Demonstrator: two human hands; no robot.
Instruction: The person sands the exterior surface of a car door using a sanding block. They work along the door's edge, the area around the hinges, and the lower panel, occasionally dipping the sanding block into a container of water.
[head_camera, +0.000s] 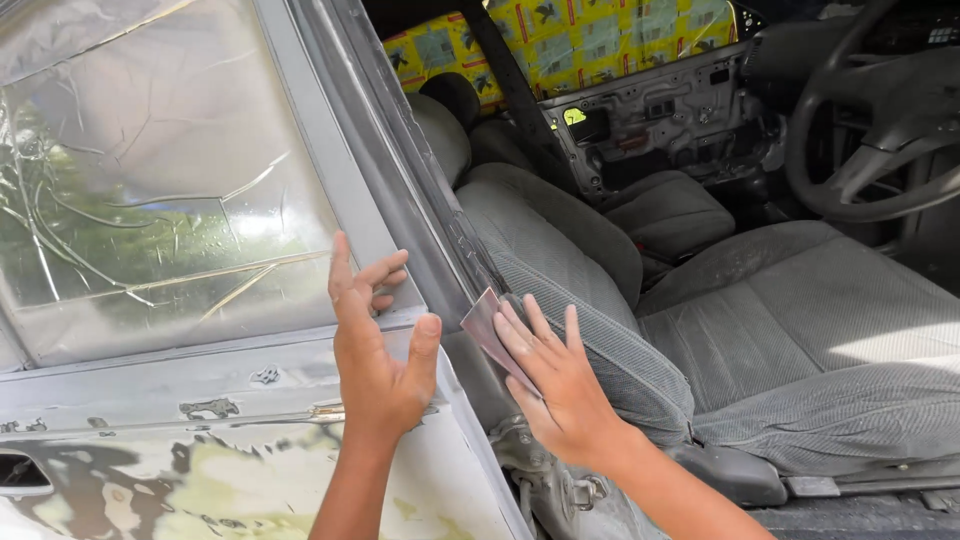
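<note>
view from the head camera at the rear edge of an open car doorway. the left hand (375, 350) lies open and flat, fingers together and pointing up, thumb spread, against the dull grey, sanded body panel (150, 385) just below the plastic-masked rear window (150, 170); it grips nothing, and its placement reads as a brace that steadies the body beside the work. the right hand (555, 385) is also nearly flat, fingers extended and slightly fanned, pressing a small pinkish-brown sheet of abrasive paper (482, 325) against the grey door pillar (420, 200), at the pillar's lower part just beside the seat back; the sheet is pinned under the fingers rather than pinched, probably so that pressure spreads evenly over the surface. one corner of the sheet shows above the fingertips. patches of pale yellow filler (250, 480) mark the lower panel. inside the cabin lie grey fabric seats (780, 300), a dark steering wheel (880, 130), a stripped far door (660, 120) and yellow printed paper (580, 40) masking its window.
</note>
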